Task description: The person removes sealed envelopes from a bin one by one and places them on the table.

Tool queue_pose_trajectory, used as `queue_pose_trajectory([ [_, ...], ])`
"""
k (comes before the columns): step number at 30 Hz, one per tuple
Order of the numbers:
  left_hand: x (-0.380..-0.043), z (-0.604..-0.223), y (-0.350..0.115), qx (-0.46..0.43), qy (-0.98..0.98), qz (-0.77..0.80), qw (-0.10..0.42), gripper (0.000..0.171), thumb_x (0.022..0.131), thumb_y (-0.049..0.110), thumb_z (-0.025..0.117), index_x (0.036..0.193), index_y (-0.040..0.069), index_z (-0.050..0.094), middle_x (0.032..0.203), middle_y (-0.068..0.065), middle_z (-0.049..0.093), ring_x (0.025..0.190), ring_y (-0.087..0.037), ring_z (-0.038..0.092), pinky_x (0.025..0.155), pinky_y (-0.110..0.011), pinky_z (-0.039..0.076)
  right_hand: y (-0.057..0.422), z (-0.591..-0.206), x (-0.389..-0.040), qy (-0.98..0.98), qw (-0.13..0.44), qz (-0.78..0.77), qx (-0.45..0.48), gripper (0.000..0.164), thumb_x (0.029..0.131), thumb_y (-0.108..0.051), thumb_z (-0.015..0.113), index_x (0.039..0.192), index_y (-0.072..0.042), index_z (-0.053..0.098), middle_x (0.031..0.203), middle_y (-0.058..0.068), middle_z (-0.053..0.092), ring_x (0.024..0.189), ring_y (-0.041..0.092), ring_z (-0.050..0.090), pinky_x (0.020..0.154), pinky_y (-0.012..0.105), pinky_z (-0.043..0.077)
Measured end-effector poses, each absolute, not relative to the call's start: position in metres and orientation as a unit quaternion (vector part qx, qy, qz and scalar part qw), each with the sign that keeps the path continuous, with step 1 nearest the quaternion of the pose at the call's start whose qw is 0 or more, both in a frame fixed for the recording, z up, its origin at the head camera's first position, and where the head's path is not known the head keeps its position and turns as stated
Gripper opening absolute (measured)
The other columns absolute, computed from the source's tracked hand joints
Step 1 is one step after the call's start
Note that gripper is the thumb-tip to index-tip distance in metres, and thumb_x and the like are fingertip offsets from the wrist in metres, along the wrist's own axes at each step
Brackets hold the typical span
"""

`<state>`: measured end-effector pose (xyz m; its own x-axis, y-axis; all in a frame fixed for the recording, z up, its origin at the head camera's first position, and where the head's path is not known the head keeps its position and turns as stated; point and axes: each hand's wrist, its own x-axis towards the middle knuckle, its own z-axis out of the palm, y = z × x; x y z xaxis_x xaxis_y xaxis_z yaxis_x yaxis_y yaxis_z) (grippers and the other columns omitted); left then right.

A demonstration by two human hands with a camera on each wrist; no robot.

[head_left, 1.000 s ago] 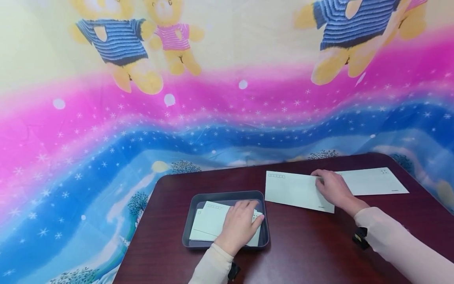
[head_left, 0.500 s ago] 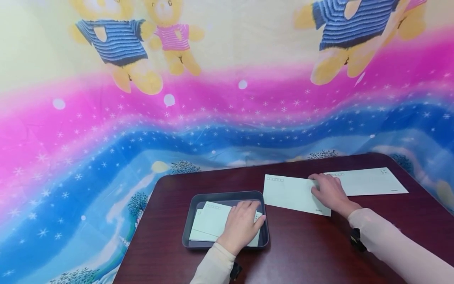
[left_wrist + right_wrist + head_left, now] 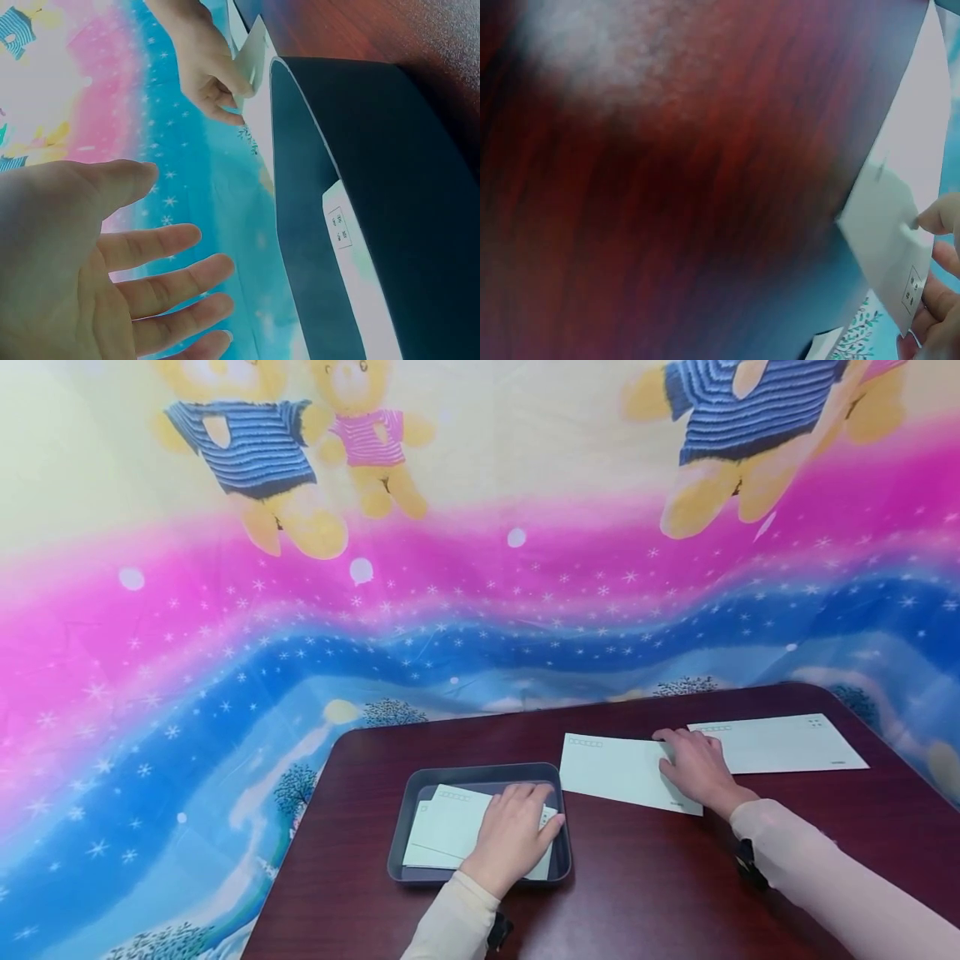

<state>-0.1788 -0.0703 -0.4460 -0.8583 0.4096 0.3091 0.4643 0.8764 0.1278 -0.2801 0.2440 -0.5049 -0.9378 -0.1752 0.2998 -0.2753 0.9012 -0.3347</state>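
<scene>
My left hand (image 3: 506, 839) hovers over a dark grey tray (image 3: 480, 774) with its fingers extended and spread. Small white envelopes (image 3: 450, 827) lie overlapped in that tray, partly hidden by the hand. The left wrist view has the fingers (image 3: 169, 289) beyond the tray wall, holding nothing. My right hand (image 3: 697, 768) pinches the right end of a long white envelope (image 3: 618, 772), thumb (image 3: 939, 216) on top and the other fingers at its edge and beneath. This envelope's left end reaches beside the tray's right rim, and its gripped end looks raised.
Another long envelope (image 3: 787, 743) lies behind the right hand, near the back right of the dark red wooden table (image 3: 637, 885). A cloth printed with bears and snowflakes (image 3: 480, 568) hangs directly behind the table's back edge.
My right hand has drawn the pinched envelope slightly nearer, uncovering more of the other long envelope's left end. The left hand stays almost in place above the tray.
</scene>
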Motion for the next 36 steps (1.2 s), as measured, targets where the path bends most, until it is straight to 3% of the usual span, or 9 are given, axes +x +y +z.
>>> queue_pose_trajectory([
  [6,-0.179,-0.446,-0.070,-0.224,-0.962,-0.095,0.126,0.046,0.092,0.046,0.052,0.126,0.017,0.060,0.121,-0.002,0.063,0.112,-0.018,0.055,0.089,-0.037,0.046,0.246,-0.515,-0.282,-0.969,0.107,0.186,0.123,0.048,0.086,-0.016,0.059,0.132,-0.003,0.051,0.115,0.023,0.060,0.105,0.042,0.050,0.084,0.061,0.031],
  [26,-0.177,-0.447,-0.056,-0.243,-0.960,-0.077,0.118,0.045,0.092,0.045,0.052,0.125,0.017,0.060,0.119,-0.001,0.063,0.112,-0.017,0.055,0.089,-0.036,0.046,0.250,-0.521,-0.276,-0.965,0.115,0.193,0.136,0.042,0.086,-0.017,0.059,0.125,-0.001,0.057,0.121,0.025,0.056,0.113,0.045,0.045,0.087,0.065,0.031],
  [36,-0.177,-0.450,-0.054,-0.247,-0.958,-0.074,0.124,0.044,0.092,0.045,0.052,0.124,0.018,0.061,0.117,0.000,0.064,0.110,-0.017,0.056,0.088,-0.036,0.047,0.235,-0.517,-0.269,-0.960,0.114,0.195,0.165,0.038,0.084,-0.021,0.063,0.117,-0.003,0.063,0.114,0.019,0.060,0.106,0.039,0.049,0.083,0.057,0.040],
])
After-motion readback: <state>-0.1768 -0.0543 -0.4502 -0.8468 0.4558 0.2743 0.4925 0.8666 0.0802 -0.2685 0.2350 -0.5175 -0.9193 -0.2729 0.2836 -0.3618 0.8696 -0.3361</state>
